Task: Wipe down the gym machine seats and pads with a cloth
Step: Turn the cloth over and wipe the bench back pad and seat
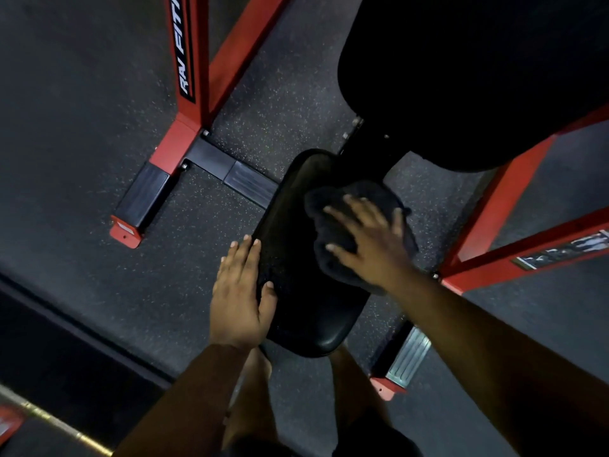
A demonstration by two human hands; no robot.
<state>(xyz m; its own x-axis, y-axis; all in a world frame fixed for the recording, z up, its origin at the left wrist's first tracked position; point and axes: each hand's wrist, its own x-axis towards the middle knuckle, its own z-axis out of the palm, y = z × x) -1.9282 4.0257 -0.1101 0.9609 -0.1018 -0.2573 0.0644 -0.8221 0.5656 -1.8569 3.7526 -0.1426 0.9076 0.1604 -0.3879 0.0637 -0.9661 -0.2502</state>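
Black seat (306,311), dark grey cloth (333,225), red frame (194,77), speckled floor (82,127).

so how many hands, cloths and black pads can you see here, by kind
hands: 2, the left hand resting flat on the seat's edge, the right hand pressing the cloth
cloths: 1, the dark cloth on the seat
black pads: 2, the seat pad and the large back pad
total: 5
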